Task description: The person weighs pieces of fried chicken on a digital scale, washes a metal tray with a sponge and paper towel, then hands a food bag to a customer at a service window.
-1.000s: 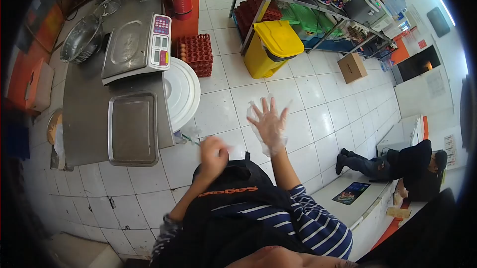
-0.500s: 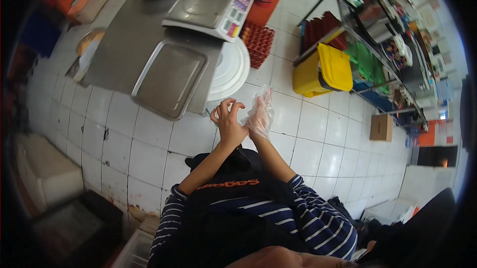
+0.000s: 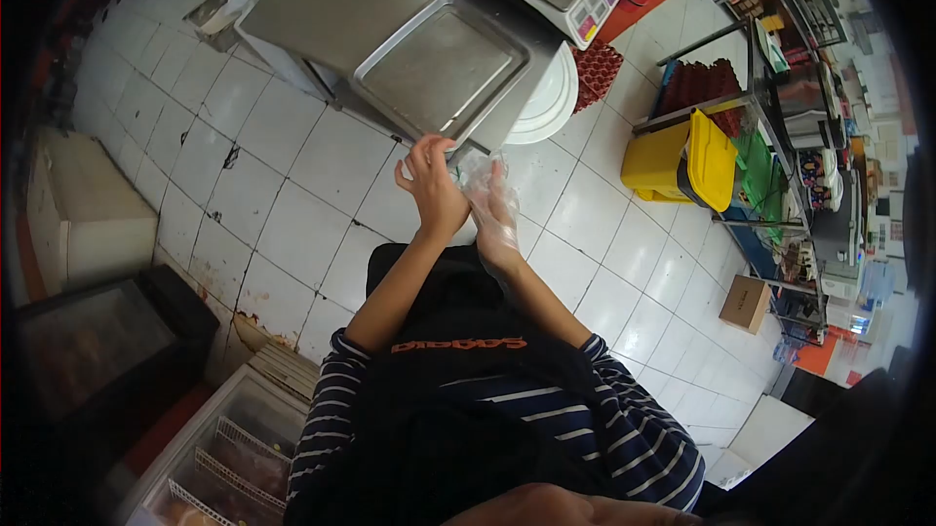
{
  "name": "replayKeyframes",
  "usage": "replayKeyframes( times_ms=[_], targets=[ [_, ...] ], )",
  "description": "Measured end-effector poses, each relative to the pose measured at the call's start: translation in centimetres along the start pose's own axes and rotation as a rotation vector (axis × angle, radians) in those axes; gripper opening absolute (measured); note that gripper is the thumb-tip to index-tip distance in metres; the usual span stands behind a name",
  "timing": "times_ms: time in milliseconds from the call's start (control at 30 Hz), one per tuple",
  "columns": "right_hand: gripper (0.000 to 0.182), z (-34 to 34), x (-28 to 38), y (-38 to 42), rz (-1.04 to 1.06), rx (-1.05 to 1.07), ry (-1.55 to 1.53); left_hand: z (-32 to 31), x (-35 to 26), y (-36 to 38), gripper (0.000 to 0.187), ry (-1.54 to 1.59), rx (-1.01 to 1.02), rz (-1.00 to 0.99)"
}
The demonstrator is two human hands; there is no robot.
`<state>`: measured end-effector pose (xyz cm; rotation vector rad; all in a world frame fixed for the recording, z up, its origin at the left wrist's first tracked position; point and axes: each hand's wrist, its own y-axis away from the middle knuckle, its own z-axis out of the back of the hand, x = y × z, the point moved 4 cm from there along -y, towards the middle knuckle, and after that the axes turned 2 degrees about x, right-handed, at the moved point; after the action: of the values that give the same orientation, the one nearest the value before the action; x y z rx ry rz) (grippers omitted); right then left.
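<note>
My right hand wears a loose, clear plastic glove whose thin film bunches around the fingers. The fingers inside are stretched out. Right beside it is my bare left hand, seen from the back, its fingers bent and apart. The inner side of the left hand overlaps the glove in this view, and its thumb is hidden. Just beyond both hands, at the corner of a steel table, lies a shallow metal tray; my left fingertips appear close to its near edge.
A digital scale stands behind the tray. Below the table edge are a white round lid and red egg trays. A yellow bin stands by the shelving at right. At lower left is a glass-topped freezer.
My view has turned and shifted, so the table and tray sit further right and the freezer shows more. Both hands appear nearer the tray, with the left hand still close against the gloved right.
</note>
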<state>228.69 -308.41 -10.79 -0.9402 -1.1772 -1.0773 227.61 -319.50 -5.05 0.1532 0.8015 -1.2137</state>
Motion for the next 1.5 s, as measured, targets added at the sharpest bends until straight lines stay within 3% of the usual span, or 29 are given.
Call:
replayKeyframes(
  times_ms=[33,100,133,200,233,300,333,367,533,567,600,633,700,733,833,867,933,967,1033,1167,1200,1233,1267,1300,1333,1400,1433,1500],
  targets=[
    [0.057,0.1,1.7,0.7,0.0,0.011,0.002,0.7,1.1,-0.2,0.056,-0.002,-0.006,0.009],
    [0.056,-0.8,4.6,2.8,-0.177,0.583,0.221,3.6,4.3,-0.6,0.051,0.066,-0.255,0.179],
    [0.056,-1.1,6.4,3.7,-0.169,0.593,0.227,4.8,5.8,-0.9,0.051,0.067,-0.268,0.184],
    [0.046,-1.4,9.2,4.9,-0.231,0.521,-0.428,7.0,7.6,-1.3,0.036,0.097,-0.294,0.012],
    [0.046,-1.4,9.0,4.9,-0.235,0.537,-0.424,7.7,7.9,-0.9,0.036,0.091,-0.304,0.025],
    [0.03,-0.5,8.7,3.5,-0.095,0.356,0.002,8.5,7.1,-0.2,0.023,-0.019,-0.241,-0.103],
    [0.016,-1.0,10.6,3.0,0.125,0.068,0.135,8.8,6.8,0.2,0.023,-0.025,-0.25,-0.099],
    [0.02,-1.2,11.5,3.2,0.27,0.011,0.365,9.0,6.5,0.7,0.02,0.009,-0.298,-0.03],
    [0.032,-3.5,9.6,3.3,0.252,0.102,0.365,9.6,5.2,2.4,0.018,0.076,-0.314,0.142],
    [0.036,-3.4,9.4,2.7,0.295,0.064,0.361,9.1,5.2,2.7,0.017,0.104,-0.187,0.157],
    [0.044,-3.0,8.8,2.2,0.222,0.117,0.259,8.6,5.2,3.0,0.017,0.132,-0.062,0.174],
    [0.044,-2.6,8.2,1.7,0.229,0.135,0.256,8.8,4.9,3.5,0.017,0.126,-0.076,0.185],
    [0.045,-2.2,6.1,0.6,0.025,0.294,-0.137,8.6,3.8,4.2,0.018,0.222,0.133,0.15],
    [0.046,-2.0,5.6,0.3,-0.079,0.412,-0.217,8.8,3.4,4.5,0.018,0.217,0.123,0.156],
    [0.05,-1.3,5.1,-1.2,-0.127,0.514,-0.244,8.5,1.1,4.9,0.021,0.171,0.104,0.043],
    [0.05,-1.0,4.9,-1.4,-0.126,0.521,-0.241,8.0,0.1,5.0,0.022,0.165,0.125,0.013],
    [0.058,-0.4,5.3,-1.9,0.137,0.494,-0.05,7.4,-1.6,5.0,0.025,0.182,0.152,-0.025],
    [0.058,0.2,5.4,-2.2,0.14,0.499,-0.049,7.2,-2.0,5.0,0.025,0.181,0.147,-0.022],
    [0.062,1.3,6.3,-2.5,0.286,0.601,0.315,6.5,-2.6,5.1,0.026,0.2,0.22,-0.01],
    [0.034,3.8,6.8,-3.9,0.345,0.807,0.558,5.8,-2.2,5.9,0.024,0.243,0.17,0.078],
    [0.018,4.5,7.2,-4.3,0.339,0.816,0.403,4.6,-0.2,6.7,0.022,0.5,0.128,0.243],
    [0.018,5.1,7.6,-4.5,0.338,0.827,0.4,4.0,0.9,7.1,0.02,0.757,0.08,0.41],
    [0.015,5.5,8.0,-4.4,0.181,0.908,0.077,3.4,1.4,7.5,0.018,1.003,0.078,0.502],
    [0.012,5.8,8.6,-4.2,0.015,0.969,-0.246,3.4,1.4,8.0,0.018,1.001,0.068,0.512],
    [0.009,6.1,9.3,-3.8,-0.127,1.031,-0.337,2.9,1.2,8.8,0.017,1.036,0.172,0.608],
    [0.011,6.8,9.3,-3.1,-0.267,1.144,-0.227,2.6,1.1,10.4,0.02,1.136,0.491,0.765],
    [0.014,7.0,8.8,-2.5,-0.397,1.241,-0.112,3.0,1.3,10.8,0.02,1.138,0.477,0.773],
    [0.021,6.9,8.7,-2.2,-0.325,1.197,-0.184,4.3,1.6,11.7,0.034,0.749,0.486,0.609]
  ],
)
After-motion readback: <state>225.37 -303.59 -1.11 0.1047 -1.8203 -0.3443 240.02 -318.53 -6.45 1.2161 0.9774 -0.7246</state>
